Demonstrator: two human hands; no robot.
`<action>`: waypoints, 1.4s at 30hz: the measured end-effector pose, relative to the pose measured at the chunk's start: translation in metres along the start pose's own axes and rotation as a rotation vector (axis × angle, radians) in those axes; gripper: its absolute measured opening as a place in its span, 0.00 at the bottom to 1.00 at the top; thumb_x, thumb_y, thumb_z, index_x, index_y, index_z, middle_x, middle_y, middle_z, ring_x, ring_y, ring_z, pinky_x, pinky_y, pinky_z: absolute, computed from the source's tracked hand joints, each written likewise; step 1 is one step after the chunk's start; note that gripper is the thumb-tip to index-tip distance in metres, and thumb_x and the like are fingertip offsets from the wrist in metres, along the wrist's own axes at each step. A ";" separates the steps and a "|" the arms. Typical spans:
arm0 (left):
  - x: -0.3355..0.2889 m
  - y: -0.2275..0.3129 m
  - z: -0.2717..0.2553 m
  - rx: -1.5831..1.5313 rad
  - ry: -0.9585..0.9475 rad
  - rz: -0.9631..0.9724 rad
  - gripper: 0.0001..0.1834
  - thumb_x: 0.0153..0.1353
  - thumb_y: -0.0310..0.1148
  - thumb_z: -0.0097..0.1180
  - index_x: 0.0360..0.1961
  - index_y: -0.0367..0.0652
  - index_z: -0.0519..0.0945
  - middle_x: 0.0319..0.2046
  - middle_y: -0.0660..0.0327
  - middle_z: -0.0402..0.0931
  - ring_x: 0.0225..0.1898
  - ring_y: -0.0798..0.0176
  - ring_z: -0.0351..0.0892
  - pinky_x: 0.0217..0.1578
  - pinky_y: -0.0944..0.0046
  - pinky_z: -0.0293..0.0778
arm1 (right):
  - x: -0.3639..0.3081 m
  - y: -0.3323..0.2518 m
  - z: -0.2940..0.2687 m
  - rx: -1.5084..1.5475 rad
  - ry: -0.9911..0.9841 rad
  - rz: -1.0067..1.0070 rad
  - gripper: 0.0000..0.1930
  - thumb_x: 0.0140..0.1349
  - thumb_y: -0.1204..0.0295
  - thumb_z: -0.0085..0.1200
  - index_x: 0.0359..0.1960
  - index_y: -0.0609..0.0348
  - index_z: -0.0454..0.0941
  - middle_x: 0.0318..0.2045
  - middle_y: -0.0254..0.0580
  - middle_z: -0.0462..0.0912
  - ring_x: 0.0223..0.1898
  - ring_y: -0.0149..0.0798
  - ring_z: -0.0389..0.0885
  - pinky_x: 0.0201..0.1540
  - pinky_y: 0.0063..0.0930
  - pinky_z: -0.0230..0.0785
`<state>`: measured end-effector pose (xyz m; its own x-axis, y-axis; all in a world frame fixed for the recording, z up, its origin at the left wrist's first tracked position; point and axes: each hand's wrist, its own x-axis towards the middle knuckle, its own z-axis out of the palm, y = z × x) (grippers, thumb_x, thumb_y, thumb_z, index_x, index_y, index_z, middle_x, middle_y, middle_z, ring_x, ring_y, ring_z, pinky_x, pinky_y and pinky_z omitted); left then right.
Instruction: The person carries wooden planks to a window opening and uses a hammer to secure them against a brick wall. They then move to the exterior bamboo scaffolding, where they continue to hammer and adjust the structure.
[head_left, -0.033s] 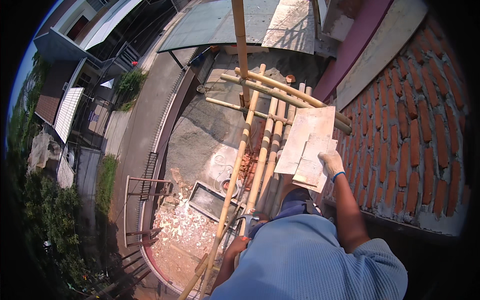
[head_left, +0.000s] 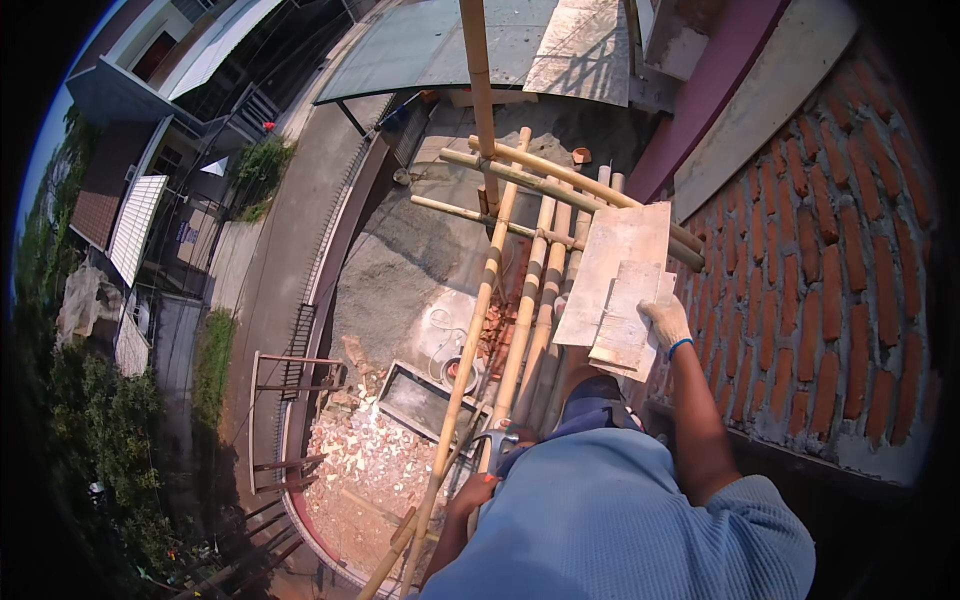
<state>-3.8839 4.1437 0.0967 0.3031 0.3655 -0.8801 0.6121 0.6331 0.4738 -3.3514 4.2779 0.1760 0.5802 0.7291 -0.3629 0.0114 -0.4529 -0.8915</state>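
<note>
My right hand (head_left: 667,320), in a pale work glove with a blue cuff, is closed on the edge of some thin, worn plywood boards (head_left: 628,310). A large sheet (head_left: 625,240) lies behind with smaller pieces overlapping its lower right part. The boards are held in front of my body, over the bamboo poles (head_left: 530,330). Low at my left side, my left hand (head_left: 472,494) is closed round the orange grip of a claw hammer (head_left: 493,440). Its metal head points up beside a bamboo pole; my shirt and arm hide part of this hand.
A bare brick wall (head_left: 830,290) rises close on my right. Bamboo scaffolding crosses in front, with an upright pole (head_left: 480,80). Far below lie a mortar trough (head_left: 425,400), rubble (head_left: 360,450) and a sand heap (head_left: 380,290). A fence and road run along the left.
The boards and my right hand have shifted very slightly up and tilted a little. My left hand and the hammer stay almost where they were.
</note>
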 end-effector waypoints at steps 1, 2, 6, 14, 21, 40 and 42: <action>0.008 0.020 -0.006 -0.021 -0.013 -0.010 0.18 0.64 0.43 0.58 0.30 0.37 0.83 0.20 0.63 0.77 0.22 0.68 0.72 0.26 0.64 0.68 | 0.030 -0.009 -0.006 -0.020 -0.002 -0.024 0.16 0.53 0.72 0.63 0.43 0.65 0.79 0.32 0.36 0.83 0.31 0.32 0.79 0.38 0.29 0.72; 0.008 0.040 -0.008 -0.052 -0.027 -0.083 0.17 0.64 0.42 0.58 0.30 0.37 0.83 0.21 0.65 0.77 0.23 0.69 0.72 0.27 0.65 0.68 | 0.055 -0.016 -0.013 -0.017 -0.027 -0.028 0.19 0.52 0.71 0.64 0.45 0.67 0.77 0.35 0.40 0.84 0.33 0.33 0.80 0.41 0.30 0.74; 0.001 0.123 -0.003 -0.068 0.064 -0.191 0.15 0.64 0.42 0.58 0.34 0.38 0.83 0.24 0.66 0.79 0.26 0.70 0.73 0.30 0.66 0.70 | 0.192 -0.031 -0.029 -0.051 -0.187 -0.092 0.24 0.52 0.71 0.65 0.50 0.66 0.74 0.41 0.43 0.83 0.39 0.34 0.80 0.44 0.30 0.75; 0.014 0.189 0.024 -0.148 -0.029 -0.466 0.19 0.64 0.44 0.57 0.42 0.36 0.83 0.29 0.59 0.82 0.32 0.66 0.79 0.36 0.62 0.74 | 0.421 -0.006 -0.018 -0.124 -0.637 0.101 0.29 0.54 0.69 0.64 0.58 0.62 0.70 0.44 0.41 0.81 0.43 0.35 0.78 0.50 0.31 0.72; -0.006 0.195 0.034 0.051 -0.099 -0.612 0.22 0.62 0.49 0.58 0.42 0.39 0.83 0.30 0.54 0.83 0.33 0.60 0.81 0.37 0.58 0.74 | 0.528 0.016 -0.045 -0.221 -0.731 0.543 0.36 0.53 0.75 0.70 0.66 0.53 0.69 0.53 0.40 0.81 0.51 0.38 0.80 0.56 0.39 0.73; -0.012 0.296 0.014 0.152 -0.274 -0.632 0.20 0.62 0.47 0.54 0.36 0.38 0.82 0.27 0.55 0.81 0.32 0.60 0.80 0.36 0.56 0.74 | 0.531 0.096 -0.034 -0.571 -0.622 0.252 0.33 0.55 0.62 0.66 0.61 0.60 0.69 0.54 0.48 0.80 0.54 0.41 0.78 0.60 0.35 0.67; -0.011 0.301 0.011 0.176 -0.283 -0.626 0.20 0.62 0.47 0.54 0.35 0.38 0.82 0.27 0.55 0.81 0.32 0.61 0.80 0.36 0.57 0.74 | 0.520 0.094 -0.036 -0.539 -0.595 0.250 0.32 0.55 0.61 0.65 0.61 0.59 0.70 0.53 0.48 0.81 0.54 0.42 0.78 0.60 0.34 0.67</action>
<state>-3.6953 4.3227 0.2484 0.0195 -0.2378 -0.9711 0.8352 0.5378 -0.1150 -3.0193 4.5963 -0.0867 0.0927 0.6555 -0.7494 0.4148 -0.7097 -0.5695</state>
